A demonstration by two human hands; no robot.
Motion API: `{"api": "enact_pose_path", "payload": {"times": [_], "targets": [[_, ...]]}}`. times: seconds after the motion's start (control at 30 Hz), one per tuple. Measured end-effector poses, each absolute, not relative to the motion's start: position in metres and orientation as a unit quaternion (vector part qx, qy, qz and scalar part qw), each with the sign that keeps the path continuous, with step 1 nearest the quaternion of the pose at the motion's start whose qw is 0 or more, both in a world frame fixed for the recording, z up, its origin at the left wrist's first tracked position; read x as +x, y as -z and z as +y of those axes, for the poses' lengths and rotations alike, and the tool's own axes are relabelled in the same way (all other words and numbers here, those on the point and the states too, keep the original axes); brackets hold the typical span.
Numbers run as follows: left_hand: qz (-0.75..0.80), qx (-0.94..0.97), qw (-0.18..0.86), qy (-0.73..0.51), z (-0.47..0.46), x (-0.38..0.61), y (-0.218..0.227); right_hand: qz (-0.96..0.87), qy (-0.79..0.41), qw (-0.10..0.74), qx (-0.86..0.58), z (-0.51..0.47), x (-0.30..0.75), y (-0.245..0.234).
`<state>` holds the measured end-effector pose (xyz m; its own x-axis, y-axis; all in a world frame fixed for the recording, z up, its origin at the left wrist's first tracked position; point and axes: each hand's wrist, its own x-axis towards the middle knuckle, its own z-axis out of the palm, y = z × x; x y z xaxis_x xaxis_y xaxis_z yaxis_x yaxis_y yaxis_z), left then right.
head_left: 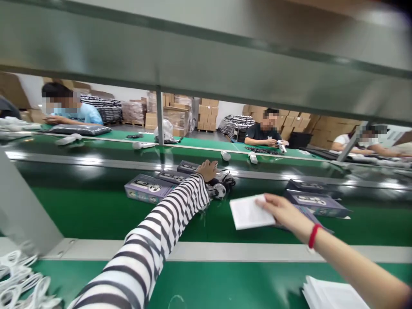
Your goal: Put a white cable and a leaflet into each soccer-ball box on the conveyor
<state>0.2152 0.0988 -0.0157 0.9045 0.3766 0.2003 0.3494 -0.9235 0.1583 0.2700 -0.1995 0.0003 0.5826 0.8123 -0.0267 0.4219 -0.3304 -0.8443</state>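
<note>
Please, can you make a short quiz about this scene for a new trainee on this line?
1. True or false: the hand with the red wristband holds a white leaflet.
2. What colour is the conveyor belt?
3. Which is nearer to the camera: the stack of white leaflets or the cardboard cartons?

Key: 1 true; 2 green; 3 the stack of white leaflets.

Beyond the green conveyor belt [96, 214], a co-worker in a dark shirt [259, 134] sits before cardboard cartons [207, 113] stacked on pallets; coiled white cables [19, 279] lie nearer, at lower left.
</note>
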Motion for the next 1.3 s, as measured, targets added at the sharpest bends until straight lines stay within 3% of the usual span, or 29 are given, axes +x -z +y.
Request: {"api": "enact_pose_path", "payload": {"times": [0.07,0.13,0.33,0.53,0.73,0.9,1.0,1.07,1.17,1.3], "targets": [[0.166,0.979,0.074,-0.093,0.096,0.206,0.017,-0.338,-0.096,0.36,-0.864,-0.17,0.307,-0.002],[0.145,0.983,0.081,-0.073,0.089,0.196,0.023,-0.311,-0.043,0.328,-0.891,-0.132,0.342,-0.002],[0.08,0.993,0.074,-0.046,0.068,0.178,0.036,-0.328,-0.031,0.225,-0.917,-0.021,0.372,0.016],[0.152,0.977,0.148,-0.021,0.069,0.188,0.029,-0.336,0.001,0.168,-0.927,0.02,0.334,0.043],[0.129,0.986,0.101,0.018,0.063,0.201,0.027,-0.384,0.063,0.133,-0.911,-0.031,0.312,0.0],[0.096,0.99,0.102,0.019,0.046,0.223,0.02,-0.608,0.026,0.109,-0.786,-0.131,0.217,-0.032],[0.075,0.992,0.097,-0.003,0.038,0.235,0.019,-0.743,0.011,0.123,-0.658,-0.194,0.123,0.008],[0.069,0.993,0.091,-0.018,0.03,0.241,0.02,-0.779,0.077,0.158,-0.601,-0.221,0.075,0.052],[0.088,0.992,0.088,-0.037,0.02,0.246,0.022,-0.739,0.157,0.208,-0.621,-0.234,0.047,0.105],[0.14,0.984,0.097,-0.045,0.015,0.25,0.025,-0.692,0.135,0.241,-0.667,-0.229,0.052,0.114]]}}
